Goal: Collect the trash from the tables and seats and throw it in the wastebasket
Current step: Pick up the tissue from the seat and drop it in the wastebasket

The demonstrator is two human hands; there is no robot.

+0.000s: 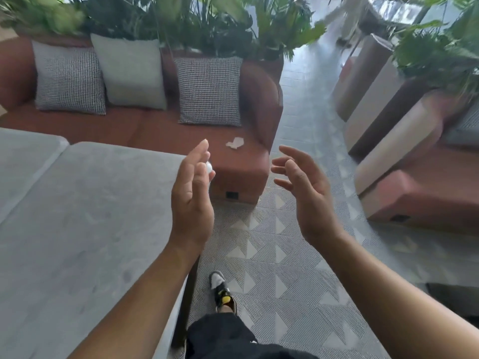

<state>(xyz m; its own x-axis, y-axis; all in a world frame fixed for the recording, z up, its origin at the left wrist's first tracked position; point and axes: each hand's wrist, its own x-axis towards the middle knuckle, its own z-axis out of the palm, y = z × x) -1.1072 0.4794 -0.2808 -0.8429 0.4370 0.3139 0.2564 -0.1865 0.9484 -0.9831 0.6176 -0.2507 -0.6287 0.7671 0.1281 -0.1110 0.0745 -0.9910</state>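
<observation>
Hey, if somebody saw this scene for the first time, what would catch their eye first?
Two bare hands are raised in the middle of the view: the left hand holds a small white wad at its fingers, and the right hand is open and empty. Just beyond them, a crumpled white napkin lies on the seat of the reddish-brown sofa, in front of the right-most checked cushion.

A rust-brown upholstered sofa seat (155, 130) carries three cushions propped against its back, two black-and-white checked cushions (70, 79) flanking a plain grey-green cushion (131, 72). A crumpled white paper napkin (234, 143) lies near its right end. In front stands a grey stone-look tabletop (90, 203).
</observation>
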